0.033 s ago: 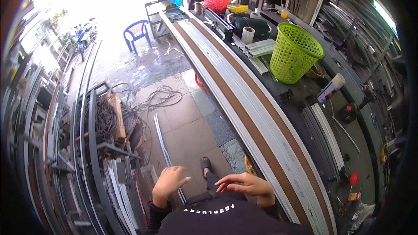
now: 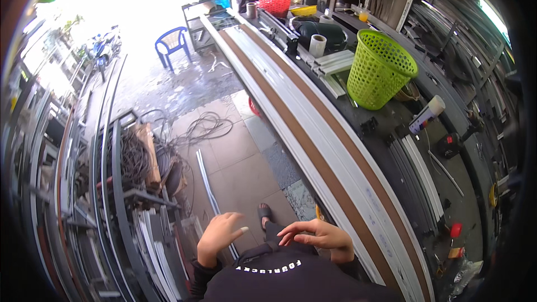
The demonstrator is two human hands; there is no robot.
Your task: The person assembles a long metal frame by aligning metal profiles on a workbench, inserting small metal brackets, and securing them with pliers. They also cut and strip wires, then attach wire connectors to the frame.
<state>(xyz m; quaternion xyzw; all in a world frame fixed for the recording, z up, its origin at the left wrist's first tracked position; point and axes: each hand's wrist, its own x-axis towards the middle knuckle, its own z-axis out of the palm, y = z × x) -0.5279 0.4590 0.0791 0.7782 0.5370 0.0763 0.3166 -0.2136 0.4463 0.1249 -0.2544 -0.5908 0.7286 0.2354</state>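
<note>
My left hand [image 2: 221, 236] is raised in front of my dark top with its fingers spread and nothing in it. Across from it, my right hand [image 2: 320, 236] hangs bent at the wrist, fingers loosely stretched and empty. Both are apart from the bench. Closest to the right hand lie long silver metal profiles [image 2: 335, 151] with brown strips [image 2: 344, 204] running along them, stretched over the length of the workbench. Thin light bars [image 2: 206, 182] lie on the floor beyond the left hand.
On the bench stand a green perforated basket [image 2: 377, 72], a red basket [image 2: 274, 0], a spray can [image 2: 427, 114] and a power tool [image 2: 450, 144]. Racks of metal bars [image 2: 114, 173] line the left. Coiled cable [image 2: 207, 128] and a blue chair [image 2: 172, 47] are on the floor.
The view has shifted very slightly. Both hands hold nearly the same pose, empty as before.
</note>
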